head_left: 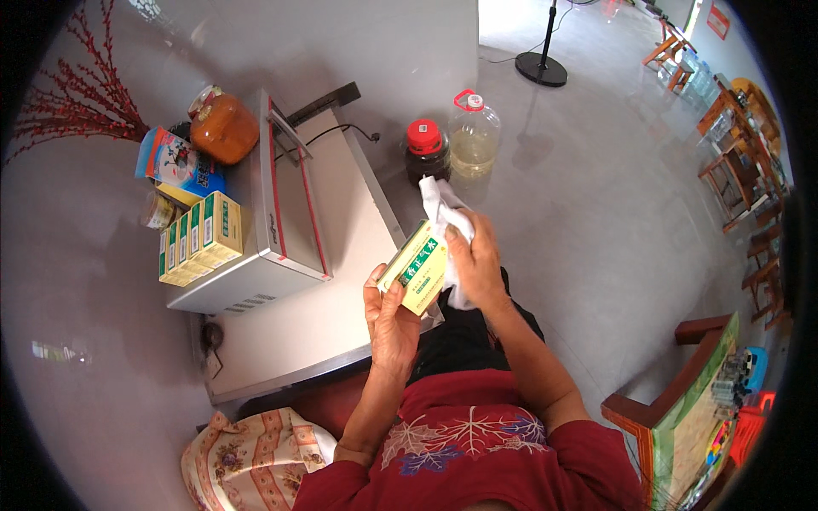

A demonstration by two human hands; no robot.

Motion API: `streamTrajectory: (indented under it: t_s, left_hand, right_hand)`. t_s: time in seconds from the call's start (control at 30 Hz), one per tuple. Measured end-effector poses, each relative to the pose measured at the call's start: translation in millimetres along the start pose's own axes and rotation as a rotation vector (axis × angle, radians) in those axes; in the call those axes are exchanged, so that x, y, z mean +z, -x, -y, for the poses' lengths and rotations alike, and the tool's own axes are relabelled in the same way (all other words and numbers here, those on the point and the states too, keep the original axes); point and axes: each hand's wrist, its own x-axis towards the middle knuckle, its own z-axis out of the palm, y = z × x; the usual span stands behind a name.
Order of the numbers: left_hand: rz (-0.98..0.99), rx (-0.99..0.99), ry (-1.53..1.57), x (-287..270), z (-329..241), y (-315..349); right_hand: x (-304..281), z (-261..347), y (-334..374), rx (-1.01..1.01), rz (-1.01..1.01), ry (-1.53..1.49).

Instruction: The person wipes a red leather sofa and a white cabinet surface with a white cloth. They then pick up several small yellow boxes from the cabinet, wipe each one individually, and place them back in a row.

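A yellow and green medicine box [419, 274] is held in front of me, tilted, in the fingers of my left hand [391, 319]. My right hand [480, 264] grips a white cloth [434, 201] and presses it against the box's right end. Part of the cloth hangs below that hand. To the left, several similar yellow and green boxes [198, 241] stand in a row on a silver microwave-like appliance [243, 271]. Behind them are a blue carton [183, 166] and a jar with orange-brown contents [224, 134].
The appliance rests on a pale table [290, 332]. Beyond it, on the floor, stand a red-lidded dark jar [426, 149] and a clear jug of yellowish liquid [475, 140]. Wooden stools [733, 179] line the right. A patterned cloth [256, 456] lies lower left.
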Motion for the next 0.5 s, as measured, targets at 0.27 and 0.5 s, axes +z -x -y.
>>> streamTrajectory:
  t_s: [0.27, 0.5]
  left_hand:
    - [0.113, -0.193, -0.174, -16.2, -11.7, -2.3]
    - [0.287, -0.319, -0.551, -10.4, -39.8, -8.1]
  right_hand:
    - [-24.1, -6.3, 1.4, 0.582, 0.342, -0.803]
    - [-26.5, 12.4, -11.7, 0.307, 0.645, -0.475]
